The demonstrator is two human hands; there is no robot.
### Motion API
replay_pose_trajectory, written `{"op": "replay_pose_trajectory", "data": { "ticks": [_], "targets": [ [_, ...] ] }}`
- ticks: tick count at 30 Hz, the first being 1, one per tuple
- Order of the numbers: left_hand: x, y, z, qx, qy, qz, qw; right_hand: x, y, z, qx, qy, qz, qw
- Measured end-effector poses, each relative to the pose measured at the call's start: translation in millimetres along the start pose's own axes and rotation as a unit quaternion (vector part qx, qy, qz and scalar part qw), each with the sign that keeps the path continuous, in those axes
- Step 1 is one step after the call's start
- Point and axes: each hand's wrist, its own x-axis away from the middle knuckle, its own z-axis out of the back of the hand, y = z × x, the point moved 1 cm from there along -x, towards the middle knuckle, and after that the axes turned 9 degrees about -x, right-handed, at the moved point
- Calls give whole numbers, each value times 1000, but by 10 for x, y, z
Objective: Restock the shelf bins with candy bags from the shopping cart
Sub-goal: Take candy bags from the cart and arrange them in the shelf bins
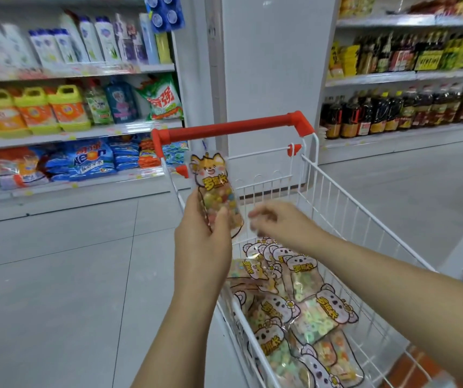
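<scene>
Above the shopping cart point(336, 193) the left hand point(202, 239) grips a candy bag point(213, 180); at three o'clock the blurred right hand point(276, 222) seems loose and empty; detergent shelves point(70, 134) at ten.

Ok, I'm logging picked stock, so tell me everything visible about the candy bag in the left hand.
The candy bag is a tall, glossy clear-plastic pouch: eared top printed as an orange-and-white cartoon animal face, yellow characters beneath, see-through lower part full of small multicoloured candies. It stands roughly upright above the shopping cart, its lower half gripped by the left hand, thumb across the front. The blurred right hand is close beside it; contact cannot be told.
</scene>
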Motion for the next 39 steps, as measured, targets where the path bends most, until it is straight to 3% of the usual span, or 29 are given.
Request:
{"op": "replay_pose_trajectory", "data": {
  "ticks": [1, 3, 6, 10, 12, 15, 17, 22, 27, 30, 32, 35, 39],
  "targets": [
    [-13, -4, 2, 25, 14, 15, 999, -62, 202, -72, 130, -83, -23, 988],
    [-39, -8, 14, 66, 26, 35, 997, -138, 559, -262, 301, -218, -47, 927],
    [-62, -34, 30, 118, 17, 53, 991, -171, 833, -497, 416, -262, -5, 871],
    [-78, -62, 57, 156, 1, 56, 986, -228, 807, -468, 343, -205, -1, 917],
    [-85, -77, 66, 172, -2, 61, 983, -241, 837, -456, 372, -163, 40, 913],
    [-84, -71, 61, 182, -1, 71, 981, -229, 972, -542, 432, -165, 59, 885],
    [-88, -54, 56, 179, 5, 74, 981, -253, 902, -520, 421, -146, 39, 894],
    [-108, -44, 47, 160, 21, 91, 983, -218, 430, -47, 329, -90, -25, 940],
    [-71, 30, 29, 160, 14, 119, 980, 430, 53, 554, 173, -15, -71, 982],
    [58, 153, -43, 178, -57, 143, 972, 996, -136, 838, 29, 60, -70, 995],
    [220, 275, -104, 198, -126, 172, 957, 1353, -234, 961, 3, 94, -36, 995],
    [502, 460, -225, 233, -238, 235, 913, 1868, -326, 1061, 102, 152, 63, 981],
    [884, 742, -420, 277, -409, 291, 819, 2400, -218, 1146, 288, 203, 181, 918]
  ]
}}
